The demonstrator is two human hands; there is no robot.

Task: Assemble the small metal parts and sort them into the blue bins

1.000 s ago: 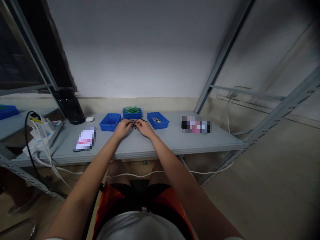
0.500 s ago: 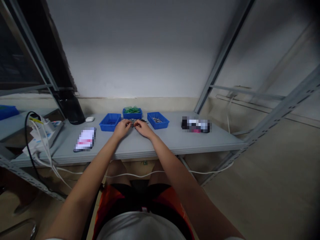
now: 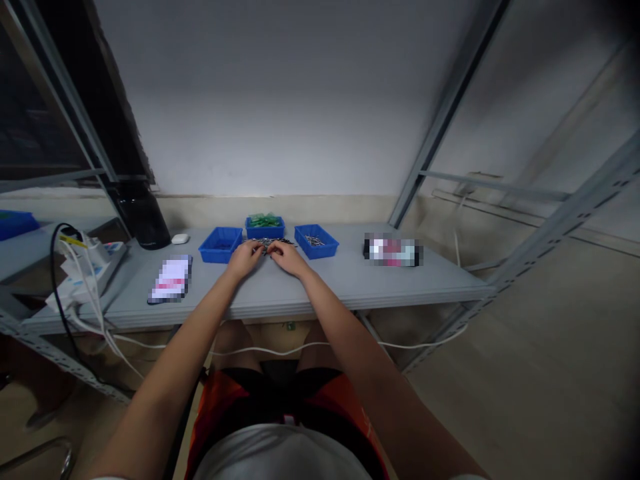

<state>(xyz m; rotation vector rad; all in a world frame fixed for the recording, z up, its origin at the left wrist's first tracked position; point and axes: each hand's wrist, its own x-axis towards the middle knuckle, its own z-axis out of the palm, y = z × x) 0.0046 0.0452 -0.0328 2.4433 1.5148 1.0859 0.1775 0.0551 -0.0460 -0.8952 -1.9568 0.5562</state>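
Observation:
My left hand (image 3: pixel 245 258) and my right hand (image 3: pixel 286 256) rest close together on the table, fingers curled inward at the near edge of a pile of small dark and silvery pieces (image 3: pixel 273 241). Whatever the fingertips pinch is too small to make out. Behind the pile stands a blue bin of green pieces (image 3: pixel 265 220). Just left of my left hand is a blue bin (image 3: pixel 220 245) whose contents, if any, are hard to see. To the right, another blue bin (image 3: pixel 317 243) holds several thin silvery metal pieces.
On the grey table (image 3: pixel 345 283) lie a phone (image 3: pixel 171 279) at left, a white earbud case (image 3: pixel 180 238), and a blurred-out object (image 3: pixel 393 251) at right. A black bottle (image 3: pixel 143 217) and a power strip with cables (image 3: pixel 95 273) stand far left. Metal posts (image 3: pixel 445 113) frame the table.
Both hands stay in nearly the same place at the pile, with only slight finger movement. The bins and other things on the table have not moved.

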